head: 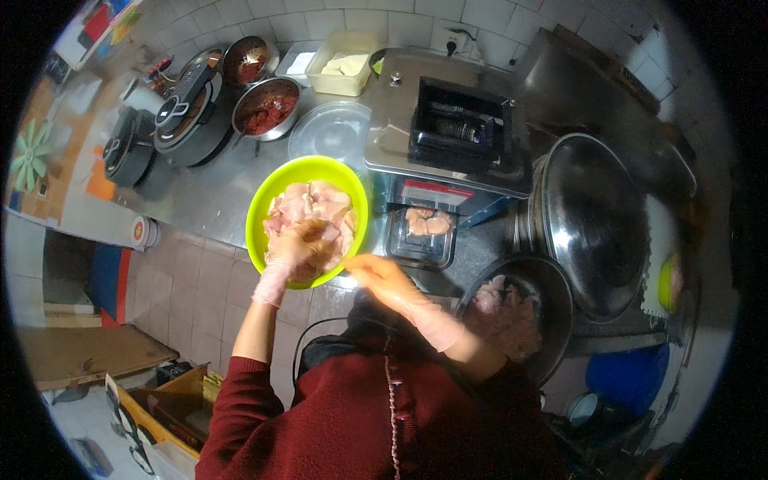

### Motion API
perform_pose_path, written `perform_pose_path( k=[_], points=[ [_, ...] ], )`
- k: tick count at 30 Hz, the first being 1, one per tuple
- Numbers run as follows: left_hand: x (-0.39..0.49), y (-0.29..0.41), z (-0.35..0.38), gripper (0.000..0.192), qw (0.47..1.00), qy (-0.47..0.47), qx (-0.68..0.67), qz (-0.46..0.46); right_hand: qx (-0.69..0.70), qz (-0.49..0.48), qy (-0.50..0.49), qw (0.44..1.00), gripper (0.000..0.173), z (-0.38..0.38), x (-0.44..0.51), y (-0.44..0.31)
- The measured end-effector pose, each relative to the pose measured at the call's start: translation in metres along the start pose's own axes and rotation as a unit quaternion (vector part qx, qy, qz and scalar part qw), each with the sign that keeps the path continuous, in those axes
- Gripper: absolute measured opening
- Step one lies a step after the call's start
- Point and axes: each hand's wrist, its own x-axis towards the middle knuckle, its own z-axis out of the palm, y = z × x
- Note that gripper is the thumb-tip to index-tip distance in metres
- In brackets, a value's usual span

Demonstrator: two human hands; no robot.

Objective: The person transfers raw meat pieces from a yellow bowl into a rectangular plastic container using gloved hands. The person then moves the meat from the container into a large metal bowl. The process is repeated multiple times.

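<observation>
A lime-green plastic bowl [257, 231] at the counter's front edge holds many pieces of pale raw meat [318, 201], which look like chicken. My left hand [294, 246], in a thin clear glove, is down among the meat; its fingers blur into the pieces, so its grip is unclear. At the bowl's lower right rim, my gloved right hand [381, 279] pinches the edge. Just right of the bowl, a clear plastic tray [420, 255] holds a few meat slices [429, 222] beneath the front of a stainless steel meat slicer [390, 120].
A dark pot [561, 324] with more raw meat stands close by my right forearm. A large metal lid [594, 222] leans behind it. Steel bowls of red paste [267, 111], a clear round lid [330, 129], a cream tub [342, 78] and electric cookers [189, 120] line the counter's back left.
</observation>
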Motion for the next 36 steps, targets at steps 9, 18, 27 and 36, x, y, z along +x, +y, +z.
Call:
perform_pose_path(
  k=[9, 18, 27, 36],
  points=[
    [0.017, -0.059, -0.006, 0.030, 0.971, 0.123, -0.190, -0.076, 0.032, 0.079, -0.013, 0.996, 0.029, -0.004, -0.006, -0.036],
    [-0.078, 0.116, 0.001, 0.073, 0.963, 0.042, -0.221, 0.147, 0.309, 0.029, -0.006, 0.951, 0.047, -0.006, 0.014, -0.065],
    [-0.088, 0.146, 0.013, 0.075, 0.925, 0.068, -0.325, 0.184, 0.127, -0.027, 0.047, 0.991, 0.028, -0.028, -0.006, -0.123],
    [-0.099, 0.105, -0.004, 0.044, 0.921, 0.149, -0.344, 0.107, -0.339, -0.336, 0.211, 0.853, 0.018, -0.139, 0.023, -0.281]
  ],
)
